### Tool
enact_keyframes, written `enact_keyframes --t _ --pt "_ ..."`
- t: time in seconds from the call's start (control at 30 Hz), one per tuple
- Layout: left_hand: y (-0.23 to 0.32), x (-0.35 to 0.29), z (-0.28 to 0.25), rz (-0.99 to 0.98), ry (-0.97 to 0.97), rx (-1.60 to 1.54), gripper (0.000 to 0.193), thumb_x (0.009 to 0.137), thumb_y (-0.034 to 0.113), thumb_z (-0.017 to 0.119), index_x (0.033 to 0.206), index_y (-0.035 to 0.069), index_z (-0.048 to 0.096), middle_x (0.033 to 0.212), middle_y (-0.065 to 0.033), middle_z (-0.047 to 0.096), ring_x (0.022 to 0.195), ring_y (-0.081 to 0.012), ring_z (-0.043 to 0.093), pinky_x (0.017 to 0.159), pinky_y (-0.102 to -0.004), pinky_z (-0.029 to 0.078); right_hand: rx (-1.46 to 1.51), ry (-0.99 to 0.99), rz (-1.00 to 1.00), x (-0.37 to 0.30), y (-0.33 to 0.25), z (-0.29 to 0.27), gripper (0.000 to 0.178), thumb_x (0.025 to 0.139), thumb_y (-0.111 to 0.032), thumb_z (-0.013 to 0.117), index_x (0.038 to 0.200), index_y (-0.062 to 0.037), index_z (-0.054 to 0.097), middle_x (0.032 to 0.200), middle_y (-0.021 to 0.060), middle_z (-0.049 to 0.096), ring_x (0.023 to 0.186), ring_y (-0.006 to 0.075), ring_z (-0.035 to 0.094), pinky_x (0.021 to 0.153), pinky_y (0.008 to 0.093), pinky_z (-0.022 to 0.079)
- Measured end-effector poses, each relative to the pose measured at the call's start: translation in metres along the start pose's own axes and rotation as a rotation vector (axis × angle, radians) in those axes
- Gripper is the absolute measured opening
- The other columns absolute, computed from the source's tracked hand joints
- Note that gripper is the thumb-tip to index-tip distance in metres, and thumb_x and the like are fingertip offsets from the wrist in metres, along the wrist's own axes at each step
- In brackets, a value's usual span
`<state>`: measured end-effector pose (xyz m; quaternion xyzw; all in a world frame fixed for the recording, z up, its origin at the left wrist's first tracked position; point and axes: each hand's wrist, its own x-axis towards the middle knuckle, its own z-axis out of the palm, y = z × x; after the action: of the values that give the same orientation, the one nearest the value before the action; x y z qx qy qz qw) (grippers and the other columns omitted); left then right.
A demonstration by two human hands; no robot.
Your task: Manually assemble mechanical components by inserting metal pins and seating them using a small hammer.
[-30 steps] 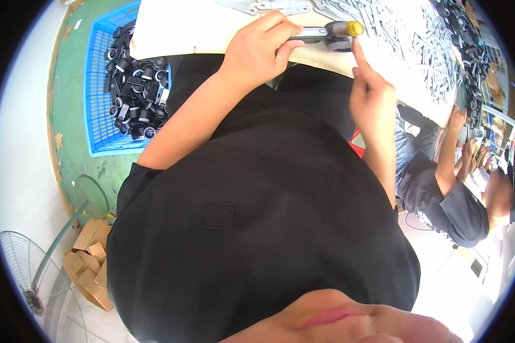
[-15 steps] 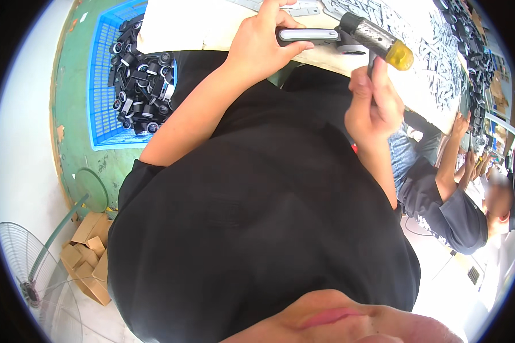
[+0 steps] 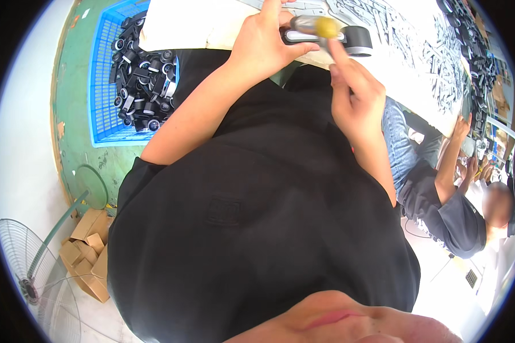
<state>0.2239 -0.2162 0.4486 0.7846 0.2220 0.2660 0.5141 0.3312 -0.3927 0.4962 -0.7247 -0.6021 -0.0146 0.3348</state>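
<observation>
My left hand grips the left end of a black part with a silver inlaid strip and a round drum-shaped right end, at the table's near edge. In my right hand is a mallet with a yellow face, held by its handle. Its head is smeared by motion and lies across the middle of the strip, hiding some of it. Whether the mallet touches the part I cannot tell.
Many flat grey metal pieces cover the right of the white table. A blue basket of black parts stands on the left. Nearby are a fan and a cardboard box. Another person works at right.
My right hand and the mallet have swung left and down onto the black part. The part's round end now shows more fully. My left hand has hardly moved.
</observation>
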Motion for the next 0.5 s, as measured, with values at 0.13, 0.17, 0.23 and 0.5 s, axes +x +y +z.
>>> enact_keyframes --t 0.13,0.17,0.23,0.5 --pt "-0.017 -0.003 0.007 0.259 0.088 -0.035 0.083 0.077 0.015 0.094 0.141 -0.001 0.044 0.092 -0.0152 0.072 0.088 -0.0304 0.075 0.079 -0.0367 0.059 0.095 0.218 -0.128 -0.007 0.005 0.005 0.04 0.103 0.005 0.061 0.143 0.0092 0.061 0.084 0.0069 0.069 0.07 0.0116 0.061 0.067 0.0241 0.051" --pt "-0.021 -0.003 0.008 0.401 0.12 -0.045 0.084 0.077 0.014 0.093 0.143 -0.001 0.044 0.096 -0.0156 0.071 0.09 -0.0304 0.074 0.081 -0.037 0.059 0.111 0.238 -0.127 -0.01 0.008 0.004 0.04 0.103 0.005 0.061 0.143 0.0083 0.061 0.084 0.0073 0.069 0.07 0.0115 0.061 0.067 0.0243 0.051" --pt "-0.026 -0.004 0.0 0.346 0.083 -0.026 0.082 0.077 0.013 0.093 0.143 0.0 0.045 0.099 -0.0161 0.071 0.092 -0.0307 0.074 0.082 -0.0374 0.06 0.209 0.311 -0.072 -0.016 0.012 0.008 0.041 0.099 0.008 0.064 0.139 0.0007 0.068 0.088 0.0124 0.073 0.068 0.013 0.062 0.067 0.0251 0.052" --pt "-0.02 -0.009 0.004 0.263 0.137 0.067 0.063 0.077 0.008 0.092 0.129 0.002 0.059 0.096 -0.017 0.072 0.089 -0.0327 0.074 0.08 -0.0377 0.06 0.214 0.28 -0.083 -0.013 0.008 -0.001 0.04 0.099 0.009 0.065 0.138 0.0037 0.067 0.084 0.0115 0.071 0.066 0.0143 0.061 0.065 0.0246 0.051"
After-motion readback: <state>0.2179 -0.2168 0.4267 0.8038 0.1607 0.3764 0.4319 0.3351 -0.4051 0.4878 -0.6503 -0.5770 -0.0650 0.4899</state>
